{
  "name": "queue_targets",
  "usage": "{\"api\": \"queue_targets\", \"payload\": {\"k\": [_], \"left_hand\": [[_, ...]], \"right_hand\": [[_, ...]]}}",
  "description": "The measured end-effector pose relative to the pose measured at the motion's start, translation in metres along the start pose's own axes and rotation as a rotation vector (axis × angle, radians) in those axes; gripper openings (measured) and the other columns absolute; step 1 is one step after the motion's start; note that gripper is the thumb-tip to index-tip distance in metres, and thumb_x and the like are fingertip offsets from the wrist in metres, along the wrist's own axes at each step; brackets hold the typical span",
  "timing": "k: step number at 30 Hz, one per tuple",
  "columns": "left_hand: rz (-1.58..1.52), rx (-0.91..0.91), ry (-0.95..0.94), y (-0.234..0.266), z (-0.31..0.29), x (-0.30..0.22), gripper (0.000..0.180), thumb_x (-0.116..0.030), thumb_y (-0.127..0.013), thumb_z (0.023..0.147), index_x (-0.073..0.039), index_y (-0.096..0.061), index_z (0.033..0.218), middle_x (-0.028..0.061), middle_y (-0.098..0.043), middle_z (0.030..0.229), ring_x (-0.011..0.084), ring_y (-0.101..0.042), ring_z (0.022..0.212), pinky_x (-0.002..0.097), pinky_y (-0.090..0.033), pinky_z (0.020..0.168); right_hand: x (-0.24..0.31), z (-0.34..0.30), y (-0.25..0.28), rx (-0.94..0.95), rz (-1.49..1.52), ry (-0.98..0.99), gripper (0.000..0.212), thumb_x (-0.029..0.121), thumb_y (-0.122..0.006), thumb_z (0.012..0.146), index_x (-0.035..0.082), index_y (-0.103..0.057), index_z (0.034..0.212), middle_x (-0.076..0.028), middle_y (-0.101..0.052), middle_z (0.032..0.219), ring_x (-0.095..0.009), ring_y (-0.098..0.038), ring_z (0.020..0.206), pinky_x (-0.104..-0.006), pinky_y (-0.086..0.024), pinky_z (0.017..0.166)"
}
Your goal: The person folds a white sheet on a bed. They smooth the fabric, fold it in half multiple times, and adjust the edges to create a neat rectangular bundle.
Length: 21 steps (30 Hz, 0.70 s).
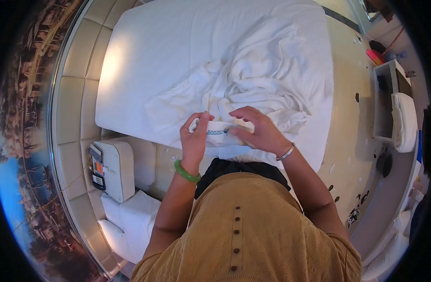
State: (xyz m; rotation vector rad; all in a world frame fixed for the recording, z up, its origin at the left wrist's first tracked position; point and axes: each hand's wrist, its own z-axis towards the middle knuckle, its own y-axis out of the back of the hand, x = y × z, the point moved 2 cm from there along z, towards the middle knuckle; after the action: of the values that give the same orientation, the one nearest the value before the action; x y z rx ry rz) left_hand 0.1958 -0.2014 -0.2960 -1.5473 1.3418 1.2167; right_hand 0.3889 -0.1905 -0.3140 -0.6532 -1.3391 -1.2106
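In front of my waist, my left hand [195, 134] is closed on the folded edge of a white cloth [216, 128] with blue-green print on it. My right hand [260, 134] is at the other end of that printed strip, its fingers apart and partly blurred; whether they touch the cloth I cannot tell. Beyond both hands, a crumpled white sheet [257, 77] lies in loose folds on the bed [163, 42]. A green bangle circles my left wrist and a silvery one my right.
At the left, a white bedside table [114, 169] stands against a padded wall panel [69, 113]. White bedding [131, 218] is heaped nearer me. On the right, a shelf unit [384, 101] bears a folded white cloth [403, 122]; dark and white scraps [354, 216] litter the floor.
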Motion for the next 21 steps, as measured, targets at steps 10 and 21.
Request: {"api": "queue_targets", "payload": {"k": [10,21], "left_hand": [[0.180,0.223,-0.120,-0.009,-0.004,-0.004,0.020,-0.015,-0.058,0.092,-0.001,-0.062,0.105,-0.0007,-0.061,0.090,0.0050,-0.052,0.077,0.0202,-0.043,0.069],[0.317,0.286,-0.153,0.004,-0.003,0.012,0.018,-0.005,-0.056,0.091,-0.002,-0.061,0.107,0.0020,-0.060,0.091,0.0085,-0.052,0.078,0.0231,-0.043,0.071]], "right_hand": [[0.000,-0.003,-0.002,0.126,0.146,-0.266,0.020,0.021,-0.066,0.084,0.002,-0.064,0.087,-0.010,-0.057,0.073,-0.016,-0.052,0.060,-0.0284,-0.042,0.057],[0.000,-0.011,0.002,0.040,0.093,-0.205,0.019,0.019,-0.063,0.086,0.001,-0.062,0.091,-0.009,-0.060,0.078,-0.019,-0.055,0.064,-0.0292,-0.045,0.059]]}}
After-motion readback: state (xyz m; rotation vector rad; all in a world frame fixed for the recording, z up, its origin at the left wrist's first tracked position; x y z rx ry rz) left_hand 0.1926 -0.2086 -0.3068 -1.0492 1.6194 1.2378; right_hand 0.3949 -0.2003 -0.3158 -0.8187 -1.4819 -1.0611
